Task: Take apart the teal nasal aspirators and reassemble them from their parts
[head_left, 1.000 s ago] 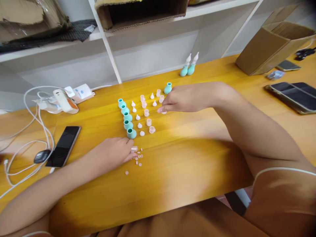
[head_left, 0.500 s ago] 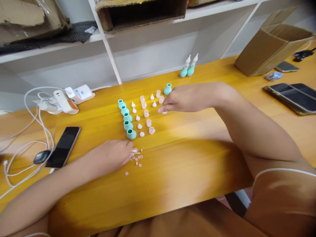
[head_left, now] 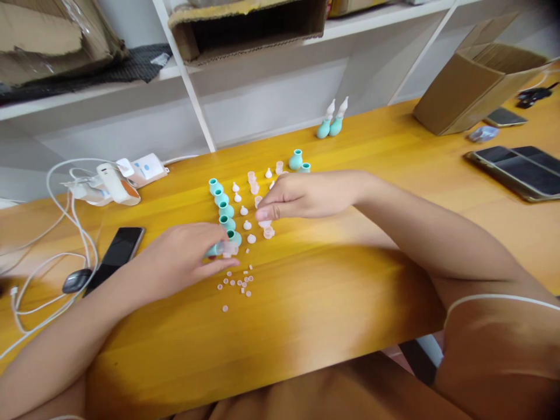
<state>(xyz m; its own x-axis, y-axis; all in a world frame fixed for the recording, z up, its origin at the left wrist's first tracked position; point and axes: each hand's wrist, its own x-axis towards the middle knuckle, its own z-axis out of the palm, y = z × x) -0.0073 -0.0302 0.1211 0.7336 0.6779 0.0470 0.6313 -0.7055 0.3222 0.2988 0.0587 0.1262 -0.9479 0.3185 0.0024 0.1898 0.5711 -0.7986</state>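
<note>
My left hand [head_left: 188,254] is closed around a teal squeeze bulb [head_left: 212,251] lying sideways, with a translucent pinkish connector [head_left: 230,248] at its mouth. To the right, my right hand [head_left: 301,195] pinches a small white nozzle tip [head_left: 265,223] above the rows, partly hidden by the fingers. Several teal bulbs [head_left: 226,209] stand in a line beside the left fingers. Next to them run a row of small white nozzle tips [head_left: 244,210] and one of translucent connectors [head_left: 268,233]. Tiny clear rings [head_left: 240,283] lie scattered below the left hand.
Two assembled teal bulbs with white tips [head_left: 336,125] stand at the back. More open bulbs [head_left: 296,159] are behind my right hand. A phone [head_left: 118,251], cables and a power strip [head_left: 149,167] lie left; a cardboard box [head_left: 472,87] and tablet [head_left: 516,169] are right.
My left hand has moved up from the tiny rings and now shows a bulb with a connector. My right hand has moved left and down, uncovering another teal bulb behind it.
</note>
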